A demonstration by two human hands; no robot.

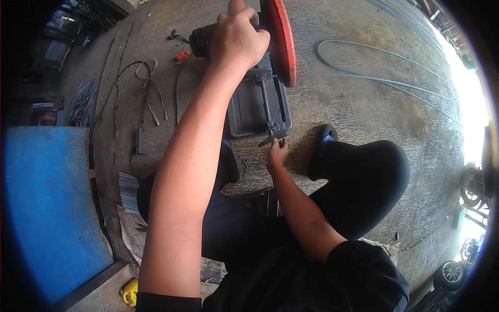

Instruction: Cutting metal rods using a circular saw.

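Note:
A cut-off saw stands on the floor in front of me, with a red disc guard, a black motor and a dark grey base. My left hand is closed at the top of the saw, beside the guard; the handle in its grip is mostly hidden. Along the base runs the clamp screw, ending in a small crank handle at the near edge. On that crank, my right hand has its fingers curled. A thin metal rod reaches right from behind the guard.
To the right, a long rod bends in a loop on the floor. Cords and a red object lie left of the saw. A blue panel, cut rods and a yellow tape measure are at my left.

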